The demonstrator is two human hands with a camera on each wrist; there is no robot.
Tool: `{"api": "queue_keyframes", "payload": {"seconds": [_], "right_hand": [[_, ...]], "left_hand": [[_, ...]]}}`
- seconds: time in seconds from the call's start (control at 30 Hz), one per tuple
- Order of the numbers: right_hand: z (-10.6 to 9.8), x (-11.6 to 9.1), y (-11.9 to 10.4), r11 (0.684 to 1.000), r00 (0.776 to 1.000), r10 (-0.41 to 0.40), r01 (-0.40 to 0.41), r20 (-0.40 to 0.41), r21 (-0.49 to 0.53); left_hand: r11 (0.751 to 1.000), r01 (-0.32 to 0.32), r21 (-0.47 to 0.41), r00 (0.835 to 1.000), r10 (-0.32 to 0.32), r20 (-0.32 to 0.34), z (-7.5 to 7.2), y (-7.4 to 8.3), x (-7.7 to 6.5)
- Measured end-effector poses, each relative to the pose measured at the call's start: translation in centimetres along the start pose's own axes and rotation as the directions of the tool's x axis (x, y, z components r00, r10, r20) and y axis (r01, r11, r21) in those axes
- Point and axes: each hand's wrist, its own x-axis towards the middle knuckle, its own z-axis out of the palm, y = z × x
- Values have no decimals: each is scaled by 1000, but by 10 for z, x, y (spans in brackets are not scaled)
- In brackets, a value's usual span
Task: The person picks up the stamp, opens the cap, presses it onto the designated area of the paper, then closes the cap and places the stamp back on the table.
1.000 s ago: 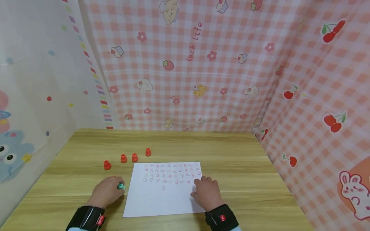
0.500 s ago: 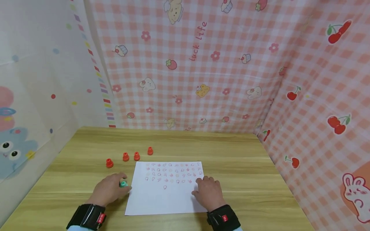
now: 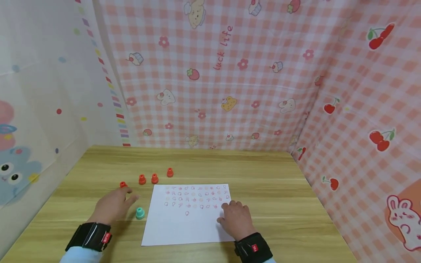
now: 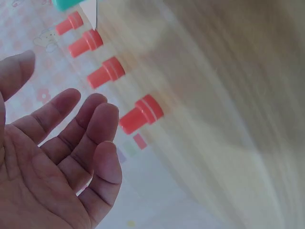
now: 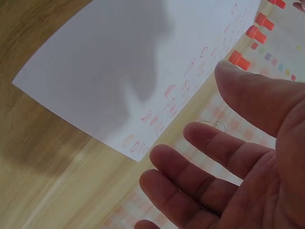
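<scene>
In the head view my left hand (image 3: 110, 205) is empty, its fingers and thumb spread, at the leftmost red stamp (image 3: 123, 184), which it partly covers. The left wrist view has that same red stamp (image 4: 142, 114) standing just beyond the fingertips. A teal stamp (image 3: 140, 213) stands on the table between my left hand and the white paper (image 3: 181, 232). Rows of small reddish stamped prints fill the paper's upper half. At the paper's right edge lies my right hand (image 3: 237, 220), loosely bent and holding nothing.
Several red stamps (image 3: 142, 179) stand in a loose row on the wooden table (image 3: 269, 190), behind and left of the paper. A pink checked cloth (image 3: 210, 87) hangs behind and to the right; a white patterned cloth (image 3: 62, 91) hangs at the left.
My left hand has let go of the teal stamp, left it standing beside the paper, and moved back and left to the nearest red stamp. The right hand has stayed in place.
</scene>
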Motion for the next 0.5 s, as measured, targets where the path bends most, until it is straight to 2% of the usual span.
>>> {"api": "queue_keyframes", "payload": {"seconds": [0.1, 0.3, 0.5], "right_hand": [[-1, 0, 0, 1000, 1000, 3, -3, 9, 0], [-3, -1, -1, 1000, 999, 20, -21, 39, 14], [-3, -1, 0, 998, 999, 19, -22, 48, 57]], "left_hand": [[1000, -6, 25, 1000, 6, -13, -5, -3, 5], [995, 49, 92, 999, -47, -27, -13, -7, 16], [987, 31, 159, 995, -16, -96, -16, -12, 25]]}}
